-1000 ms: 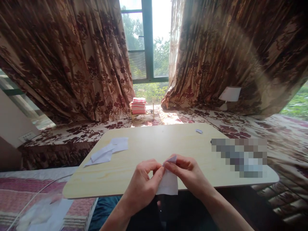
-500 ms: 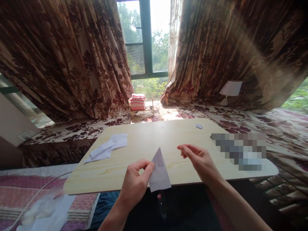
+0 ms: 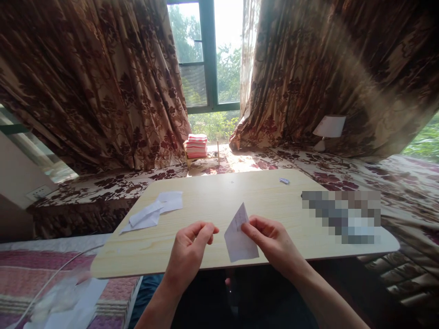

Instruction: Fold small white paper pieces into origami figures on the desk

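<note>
A folded sheet of paper (image 3: pixel 241 237) with a pointed top and faint marks on it is pinched by its right edge in my right hand (image 3: pixel 274 237). It is held up over the near edge of the table. My left hand (image 3: pixel 192 244) is closed just left of the paper, apart from it, with thumb and fingertips together and nothing visible in them. Several white pieces of paper (image 3: pixel 146 215) lie overlapping on the left part of the table.
The pale wood-patterned table (image 3: pixel 202 201) has rounded corners. A small crumpled paper piece (image 3: pixel 284 181) lies at its far right, near a blurred-out object (image 3: pixel 343 217). Beyond stand a stack of striped towels (image 3: pixel 196 146) and a white lamp (image 3: pixel 329 126). A cable (image 3: pixel 63 265) runs at left.
The folded paper has passed from my left hand to my right and moved slightly right and up. My right hand came in to grip it; my left hand let go.
</note>
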Available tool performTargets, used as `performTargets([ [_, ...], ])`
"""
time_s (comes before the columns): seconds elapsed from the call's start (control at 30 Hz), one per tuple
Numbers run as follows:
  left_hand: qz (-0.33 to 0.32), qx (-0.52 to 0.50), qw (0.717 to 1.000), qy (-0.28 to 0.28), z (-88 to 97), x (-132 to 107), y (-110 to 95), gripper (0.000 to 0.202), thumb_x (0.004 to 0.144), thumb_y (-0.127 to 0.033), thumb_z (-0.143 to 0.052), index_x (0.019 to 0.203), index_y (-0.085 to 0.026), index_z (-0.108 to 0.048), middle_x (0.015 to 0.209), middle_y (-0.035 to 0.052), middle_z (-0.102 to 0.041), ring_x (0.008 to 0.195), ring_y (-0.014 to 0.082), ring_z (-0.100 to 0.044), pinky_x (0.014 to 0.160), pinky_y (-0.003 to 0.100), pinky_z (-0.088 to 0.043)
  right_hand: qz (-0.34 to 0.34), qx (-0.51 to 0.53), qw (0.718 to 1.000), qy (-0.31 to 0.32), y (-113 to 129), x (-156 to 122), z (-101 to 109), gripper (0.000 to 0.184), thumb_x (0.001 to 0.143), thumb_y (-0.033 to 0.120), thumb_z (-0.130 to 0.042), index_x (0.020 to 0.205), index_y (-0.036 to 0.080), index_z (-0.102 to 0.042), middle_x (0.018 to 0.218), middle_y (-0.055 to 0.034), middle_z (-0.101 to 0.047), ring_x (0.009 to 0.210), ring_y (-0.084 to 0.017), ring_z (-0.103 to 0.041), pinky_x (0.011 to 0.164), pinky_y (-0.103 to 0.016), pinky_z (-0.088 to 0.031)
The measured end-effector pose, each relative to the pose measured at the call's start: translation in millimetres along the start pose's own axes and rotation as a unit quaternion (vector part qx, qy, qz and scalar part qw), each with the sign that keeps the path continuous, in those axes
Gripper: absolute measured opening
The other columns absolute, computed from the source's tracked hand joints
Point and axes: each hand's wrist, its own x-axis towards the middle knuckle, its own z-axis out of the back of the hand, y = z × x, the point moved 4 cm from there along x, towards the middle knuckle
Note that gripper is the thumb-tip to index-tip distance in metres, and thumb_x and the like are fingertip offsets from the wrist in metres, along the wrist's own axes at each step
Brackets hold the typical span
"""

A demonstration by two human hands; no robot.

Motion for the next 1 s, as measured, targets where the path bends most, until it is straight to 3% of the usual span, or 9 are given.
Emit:
performTargets([
  [0.13, 0.001, -0.038, 0.995, 0.089, -18.2, -1.2, -5.2, 0.030, 0.084, -0.038, -0.054, 0.071, -0.013, -0.065, 0.069, 0.0022, -0.060, 0.069, 0.0155, -0.052, 0.063, 0.023, -0.040, 0.001, 0.013, 1.000, 0.007, 1.9, -2.1, -4.9, 0.036, 0.080, 0.048, -0.062, 0.067, 0.014, -0.061, 0.064, -0.0001, -0.055, 0.061, -0.012, -0.046, 0.054, -0.023, -0.035],
  [0.4, 0.008, 0.010, 0.990, 0.144, -28.7, -8.0, -8.3, 0.030, 0.084, -0.033, -0.053, 0.065, -0.013, -0.062, 0.064, 0.0026, -0.059, 0.065, 0.0153, -0.051, 0.062, 0.024, -0.040, -0.026, 0.058, 0.995, 0.080, -0.8, -1.6, -9.2, 0.035, 0.077, 0.048, -0.064, 0.069, 0.014, -0.062, 0.062, 0.0015, -0.053, 0.059, -0.012, -0.045, 0.055, -0.024, -0.036],
  [0.67, -0.016, 0.072, 0.987, 0.142, -29.7, -11.2, -12.1, 0.027, 0.084, -0.029, -0.050, 0.064, -0.014, -0.061, 0.067, 0.0029, -0.059, 0.068, 0.0164, -0.054, 0.065, 0.024, -0.040, 0.022, 0.041, 0.999, -0.021, -4.6, 8.1, 2.1, 0.031, 0.074, 0.042, -0.068, 0.060, 0.015, -0.062, 0.059, 0.0012, -0.054, 0.062, -0.013, -0.047, 0.059, -0.026, -0.036],
  [0.9, 0.014, 0.066, 0.991, 0.113, -22.9, -1.7, 5.6, 0.028, 0.081, -0.031, -0.051, 0.060, -0.014, -0.061, 0.063, 0.0026, -0.059, 0.067, 0.0169, -0.053, 0.063, 0.025, -0.039, 0.010, 0.026, 0.985, -0.169, -18.8, 21.1, 38.4, 0.031, 0.067, 0.047, -0.071, 0.066, 0.016, -0.068, 0.057, 0.0017, -0.054, 0.060, -0.014, -0.046, 0.061, -0.027, -0.039],
  [1.0, 0.021, 0.055, 0.994, 0.093, -20.4, 1.4, 8.7, 0.029, 0.080, -0.032, -0.051, 0.060, -0.014, -0.060, 0.062, 0.0021, -0.058, 0.066, 0.0166, -0.052, 0.063, 0.025, -0.039, 0.005, 0.009, 0.992, -0.126, -18.6, 21.7, 33.2, 0.038, 0.071, 0.053, -0.066, 0.071, 0.015, -0.070, 0.060, 0.0001, -0.055, 0.062, -0.015, -0.048, 0.061, -0.028, -0.040],
])
